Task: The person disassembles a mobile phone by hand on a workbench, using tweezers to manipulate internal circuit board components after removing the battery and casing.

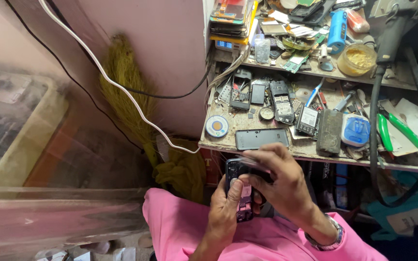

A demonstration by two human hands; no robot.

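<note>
I hold a small dark opened phone (238, 180) over my lap, its circuit board showing. My left hand (224, 211) grips it from below, thumb pressed on its upper part. My right hand (280, 182) comes over the top, fingers curled on the phone's upper edge and on a thin clear or silvery piece there. A wristwatch (326, 239) sits on my right wrist. Just above my hands, a grey phone (261, 138) lies flat at the front edge of the workbench (315, 153).
The bench carries phone parts, a round tin (217, 126), a blue-white charger (355, 130), green-handled pliers (398, 129) and a black hose (374, 121). A shelf above bears stacked phones (231, 17) and a jar (359, 59). A white cable (122, 89), a broom (124, 82) and clear bins (20, 125) stand left.
</note>
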